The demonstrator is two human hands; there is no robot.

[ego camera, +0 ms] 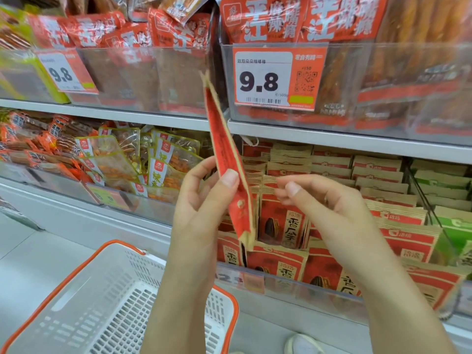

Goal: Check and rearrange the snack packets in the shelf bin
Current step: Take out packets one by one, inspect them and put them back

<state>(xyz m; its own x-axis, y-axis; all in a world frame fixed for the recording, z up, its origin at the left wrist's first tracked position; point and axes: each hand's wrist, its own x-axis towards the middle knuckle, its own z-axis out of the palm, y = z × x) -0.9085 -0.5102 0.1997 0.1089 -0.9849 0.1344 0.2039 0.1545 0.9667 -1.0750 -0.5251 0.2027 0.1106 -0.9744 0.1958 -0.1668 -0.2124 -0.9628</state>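
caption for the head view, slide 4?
Left hand holds a red packet upright; right hand fingers packets in the bin.

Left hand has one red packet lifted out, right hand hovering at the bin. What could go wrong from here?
1. The left hand pinches the red packet only near its lower half; the tall top could flop or slip.
2. The right hand, fingers near the upright packets in the bin, could topple that row.

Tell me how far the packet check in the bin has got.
Done: most red packets in the bin stand in neat rows. In hand: the left hand holds one red packet upright, edge-on, lifted out above the bin; the right hand hovers beside it, fingers loosely curled, holding nothing. Left: that packet is not yet back, and the front packets lean unevenly.
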